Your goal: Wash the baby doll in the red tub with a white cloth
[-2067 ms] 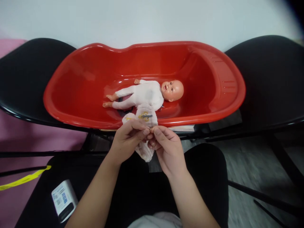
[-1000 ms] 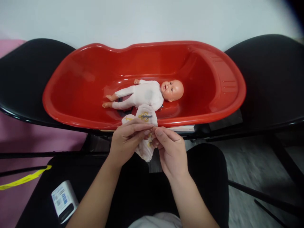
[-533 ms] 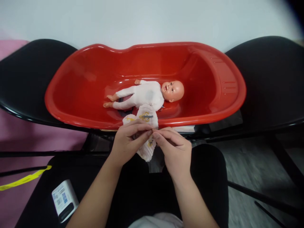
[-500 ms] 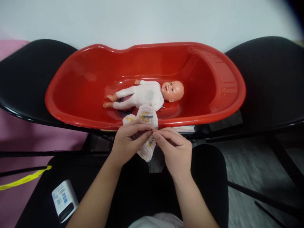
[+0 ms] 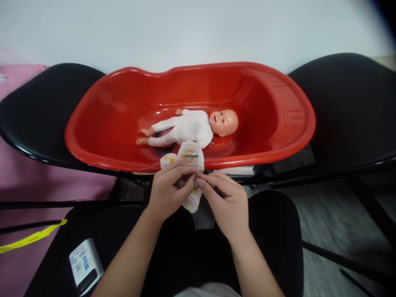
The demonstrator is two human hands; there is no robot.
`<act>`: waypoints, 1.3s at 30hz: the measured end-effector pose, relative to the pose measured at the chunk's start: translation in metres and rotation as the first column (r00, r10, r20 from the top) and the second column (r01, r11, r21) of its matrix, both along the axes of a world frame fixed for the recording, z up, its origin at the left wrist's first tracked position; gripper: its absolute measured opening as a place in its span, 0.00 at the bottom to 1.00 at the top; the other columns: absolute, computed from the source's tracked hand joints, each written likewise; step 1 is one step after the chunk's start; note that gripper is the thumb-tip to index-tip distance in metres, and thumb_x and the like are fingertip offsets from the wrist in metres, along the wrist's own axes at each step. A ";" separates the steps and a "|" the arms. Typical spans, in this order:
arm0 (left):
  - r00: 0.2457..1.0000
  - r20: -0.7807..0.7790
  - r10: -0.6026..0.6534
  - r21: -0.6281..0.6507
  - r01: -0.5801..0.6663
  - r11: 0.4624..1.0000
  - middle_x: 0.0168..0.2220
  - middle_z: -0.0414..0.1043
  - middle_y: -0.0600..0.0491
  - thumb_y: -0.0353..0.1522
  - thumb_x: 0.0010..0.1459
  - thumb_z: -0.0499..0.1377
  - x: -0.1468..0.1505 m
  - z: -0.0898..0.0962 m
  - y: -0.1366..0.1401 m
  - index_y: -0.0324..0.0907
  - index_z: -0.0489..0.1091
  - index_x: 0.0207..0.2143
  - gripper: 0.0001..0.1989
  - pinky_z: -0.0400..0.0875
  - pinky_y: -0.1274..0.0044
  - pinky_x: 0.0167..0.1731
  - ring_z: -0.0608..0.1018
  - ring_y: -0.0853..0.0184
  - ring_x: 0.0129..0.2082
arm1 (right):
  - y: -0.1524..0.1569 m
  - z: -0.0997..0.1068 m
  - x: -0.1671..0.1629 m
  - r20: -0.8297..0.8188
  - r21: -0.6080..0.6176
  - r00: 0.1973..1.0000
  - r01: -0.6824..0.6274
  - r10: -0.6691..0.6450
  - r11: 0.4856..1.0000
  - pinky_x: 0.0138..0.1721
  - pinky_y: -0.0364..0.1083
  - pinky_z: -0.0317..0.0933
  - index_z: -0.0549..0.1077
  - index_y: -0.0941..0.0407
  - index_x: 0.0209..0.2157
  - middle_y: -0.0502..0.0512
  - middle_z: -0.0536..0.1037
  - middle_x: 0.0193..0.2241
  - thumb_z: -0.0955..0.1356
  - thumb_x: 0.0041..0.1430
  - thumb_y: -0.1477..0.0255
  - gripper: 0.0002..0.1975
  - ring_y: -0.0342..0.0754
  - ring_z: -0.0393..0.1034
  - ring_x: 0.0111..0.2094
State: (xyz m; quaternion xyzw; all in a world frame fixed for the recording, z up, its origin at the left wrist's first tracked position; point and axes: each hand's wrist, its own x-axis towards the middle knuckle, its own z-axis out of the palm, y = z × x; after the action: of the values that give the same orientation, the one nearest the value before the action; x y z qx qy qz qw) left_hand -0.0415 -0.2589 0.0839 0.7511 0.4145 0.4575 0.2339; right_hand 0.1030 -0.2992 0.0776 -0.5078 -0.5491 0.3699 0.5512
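Note:
My left hand (image 5: pixel 171 187) is closed in a pinch on a white crinkled cloth (image 5: pixel 190 156) with rounded edges and a yellow and grey print. Against those fingertips, the thumb and forefinger of my right hand (image 5: pixel 224 196) pinch at the cloth's edge; the exact spot they grip is hidden. The cloth's upper part overlaps the near rim of a red baby bathtub (image 5: pixel 247 160), and its lower end hangs beneath my fingers. Inside the tub a baby doll (image 5: pixel 192 127) in a white body covering lies on its back, head to the right.
Black chairs (image 5: pixel 40 119) (image 5: pixel 349 111) stand under both ends of the tub. A white box-shaped device (image 5: pixel 85 264) with a label lies on a black seat at lower left, near a yellow strip (image 5: pixel 34 237). Behind the tub is a pale wall (image 5: pixel 185 33).
The view has tilted slightly, so the tub and doll appear a little lower. Both hands stay together at the cloth, with small shifts of the fingertips.

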 end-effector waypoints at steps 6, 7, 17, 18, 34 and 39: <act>0.998 0.059 0.033 -0.038 -0.031 0.999 0.31 0.74 0.55 0.22 0.56 0.60 -0.001 -0.003 0.001 0.39 0.75 0.34 0.07 0.69 0.80 0.31 0.75 0.71 0.31 | -0.010 -0.014 -0.006 0.156 0.180 0.987 -0.059 0.031 0.982 0.41 0.45 0.69 0.72 0.51 0.56 0.55 0.80 0.41 0.65 0.62 0.80 0.22 0.46 0.74 0.38; 0.997 0.073 0.029 -0.043 -0.026 0.999 0.32 0.74 0.54 0.22 0.56 0.60 -0.002 -0.003 0.002 0.39 0.75 0.35 0.07 0.69 0.79 0.31 0.75 0.71 0.32 | -0.012 -0.016 -0.007 0.143 0.178 0.989 -0.056 0.030 0.982 0.41 0.45 0.69 0.72 0.51 0.57 0.55 0.80 0.42 0.65 0.62 0.80 0.22 0.46 0.75 0.38; 0.969 0.245 -0.037 -0.079 0.058 0.995 0.36 0.76 0.55 0.22 0.58 0.61 -0.007 -0.009 0.002 0.46 0.78 0.42 0.14 0.71 0.80 0.31 0.76 0.73 0.30 | -0.013 -0.009 -0.008 -0.417 -0.210 0.909 -0.117 0.019 0.971 0.22 0.40 0.60 0.78 0.50 0.49 0.46 0.71 0.19 0.68 0.62 0.70 0.14 0.39 0.61 0.19; 0.966 0.253 -0.046 -0.084 0.069 0.994 0.36 0.76 0.55 0.22 0.58 0.61 -0.007 -0.009 0.002 0.48 0.78 0.43 0.15 0.72 0.81 0.31 0.76 0.73 0.30 | -0.012 -0.009 -0.008 -0.451 -0.216 0.893 -0.123 0.013 0.969 0.22 0.40 0.59 0.79 0.50 0.48 0.46 0.70 0.18 0.68 0.61 0.70 0.14 0.38 0.61 0.19; 0.952 0.306 -0.022 -0.195 0.085 0.977 0.34 0.76 0.56 0.26 0.56 0.64 -0.009 -0.005 0.002 0.48 0.79 0.39 0.10 0.72 0.79 0.36 0.78 0.70 0.34 | -0.006 -0.006 -0.012 -0.583 -0.257 0.810 -0.110 -0.064 0.960 0.29 0.42 0.63 0.81 0.51 0.38 0.49 0.75 0.26 0.72 0.56 0.69 0.07 0.40 0.64 0.25; 0.945 0.326 -0.001 -0.198 0.069 0.978 0.30 0.74 0.56 0.26 0.57 0.64 -0.007 -0.005 0.002 0.43 0.77 0.33 0.03 0.70 0.80 0.33 0.76 0.71 0.32 | -0.004 -0.009 -0.012 -0.727 -0.318 0.678 -0.196 -0.106 0.928 0.28 0.40 0.60 0.79 0.54 0.38 0.50 0.75 0.29 0.72 0.56 0.70 0.07 0.39 0.64 0.26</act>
State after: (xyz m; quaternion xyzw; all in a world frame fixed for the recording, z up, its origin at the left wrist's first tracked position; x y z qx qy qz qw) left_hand -0.0484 -0.2565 0.0788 0.6444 0.4023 0.5248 0.3839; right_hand 0.0906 -0.3035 0.0683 -0.3973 -0.2142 0.6524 0.6089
